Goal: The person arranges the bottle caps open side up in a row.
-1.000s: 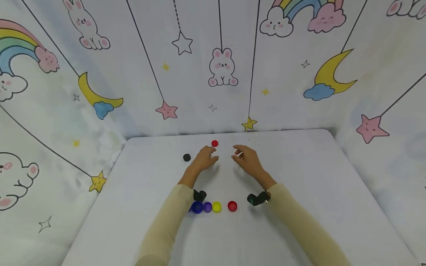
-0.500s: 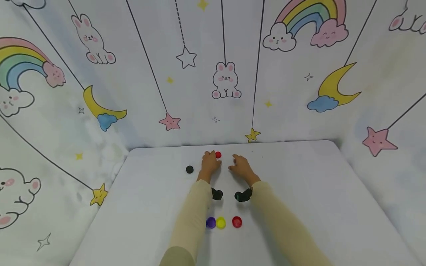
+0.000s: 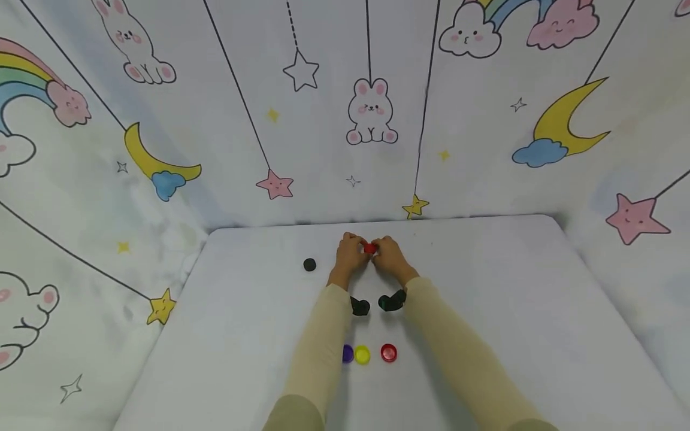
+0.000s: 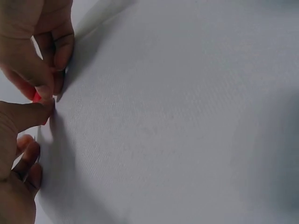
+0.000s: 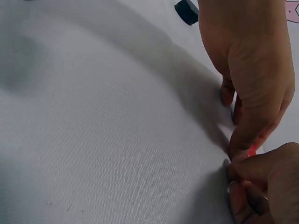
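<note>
At the far middle of the table, a small red disc sits between my two hands and is mostly covered by fingers. My left hand pinches it from the left. From the right, my right hand pinches it too, and the thumbs meet in front of it. In the left wrist view only slivers of the red disc show between the thumbs. A short black cylinder lies to the left of my left hand; the right wrist view shows it behind the left hand.
Nearer on the white table lie a purple round cap, partly behind the left sleeve, a yellow cap and a red cap. A patterned cloth wall rises behind the table's back edge.
Both hands have come together at the red disc, first the left, then the right. The disc is now held between them. The black cylinder stays put.
</note>
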Demonstrator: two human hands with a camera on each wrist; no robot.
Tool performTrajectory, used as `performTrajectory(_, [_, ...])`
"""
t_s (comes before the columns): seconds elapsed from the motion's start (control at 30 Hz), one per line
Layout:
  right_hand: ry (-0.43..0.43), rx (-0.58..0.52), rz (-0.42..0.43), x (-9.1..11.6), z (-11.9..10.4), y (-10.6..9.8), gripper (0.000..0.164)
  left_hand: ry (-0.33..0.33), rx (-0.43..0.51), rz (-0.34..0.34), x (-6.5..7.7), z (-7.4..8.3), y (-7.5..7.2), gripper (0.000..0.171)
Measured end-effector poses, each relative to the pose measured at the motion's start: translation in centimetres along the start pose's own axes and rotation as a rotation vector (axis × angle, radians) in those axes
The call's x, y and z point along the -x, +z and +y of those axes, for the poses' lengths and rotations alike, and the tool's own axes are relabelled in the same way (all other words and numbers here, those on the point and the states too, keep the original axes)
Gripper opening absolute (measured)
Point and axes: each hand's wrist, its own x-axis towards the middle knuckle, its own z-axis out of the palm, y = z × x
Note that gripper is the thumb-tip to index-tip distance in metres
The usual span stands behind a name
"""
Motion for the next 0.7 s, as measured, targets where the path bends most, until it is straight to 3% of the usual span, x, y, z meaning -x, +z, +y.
performTrajectory(0.17, [0.071, -0.094, 0.049, -0.1, 0.1, -1.4, 0.03, 0.069, 0.058, -0.023, -0.6, 0.9, -0.8, 0.03])
performTrajectory(0.37, [0.067, -0.157, 0.069, 0.6, 0.0, -2.1, 0.029, 0.136, 0.067, -0.07, -0.4, 0.9, -1.2, 0.028])
performTrajectory(0.53, [0.007, -0.239, 0.102, 1.6, 0.1, -4.1, 0.027, 0.152, 0.215, -0.111, -0.1, 1.7, -2.4, 0.03])
performTrajectory(0.7, [-0.122, -0.244, 0.193, 2.9, -1.3, -7.1, 0.024, 0.17, 0.327, -0.133, 1.0, 3.7, -5.3, 0.033])
